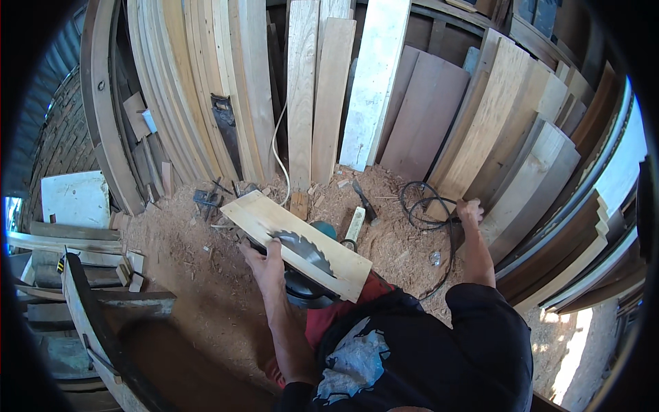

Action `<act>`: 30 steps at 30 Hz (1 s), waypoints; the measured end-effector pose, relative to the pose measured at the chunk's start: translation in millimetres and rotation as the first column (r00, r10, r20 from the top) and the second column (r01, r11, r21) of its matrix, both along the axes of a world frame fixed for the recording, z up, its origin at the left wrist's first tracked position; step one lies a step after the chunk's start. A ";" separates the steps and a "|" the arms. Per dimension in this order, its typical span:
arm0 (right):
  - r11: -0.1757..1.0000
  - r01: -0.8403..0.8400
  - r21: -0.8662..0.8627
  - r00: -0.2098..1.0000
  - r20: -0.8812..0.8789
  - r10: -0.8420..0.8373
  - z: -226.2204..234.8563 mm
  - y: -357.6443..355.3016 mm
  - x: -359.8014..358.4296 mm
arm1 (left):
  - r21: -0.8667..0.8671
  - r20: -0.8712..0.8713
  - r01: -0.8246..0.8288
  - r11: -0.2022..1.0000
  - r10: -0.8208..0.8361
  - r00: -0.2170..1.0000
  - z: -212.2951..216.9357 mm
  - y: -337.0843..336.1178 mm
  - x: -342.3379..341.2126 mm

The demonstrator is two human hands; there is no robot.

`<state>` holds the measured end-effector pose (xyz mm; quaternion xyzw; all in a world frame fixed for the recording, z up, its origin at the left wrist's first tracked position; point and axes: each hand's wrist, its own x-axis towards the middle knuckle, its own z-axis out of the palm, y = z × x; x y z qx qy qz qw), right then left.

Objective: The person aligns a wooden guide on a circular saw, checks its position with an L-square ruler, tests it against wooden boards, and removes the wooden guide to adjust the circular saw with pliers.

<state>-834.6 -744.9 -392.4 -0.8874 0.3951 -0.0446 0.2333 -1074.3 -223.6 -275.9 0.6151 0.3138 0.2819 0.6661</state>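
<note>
My left hand [264, 263] grips the near edge of a pale wooden board [274, 223] with a toothed circular saw blade [302, 250] sticking up through it; a teal and black saw body [309, 288] hangs under the board. My right hand [469, 211] reaches far right and closes on a black power cable [422, 206] coiled on the sawdust next to leaning planks. Both arms come up from my dark shirt at the bottom.
Many planks [322, 89] lean against the back and right walls. Sawdust [206, 275] covers the floor. A hammer [364, 199] lies behind the board, a handsaw [225, 130] hangs at the back left, and stacked timber [68, 254] sits at the left.
</note>
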 end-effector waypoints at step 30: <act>0.795 0.562 -0.228 0.813 0.326 -0.482 227.8 -297.5 -198.8 | 0.010 0.178 0.065 0.998 -0.066 0.982 16.7 -32.8 -15.2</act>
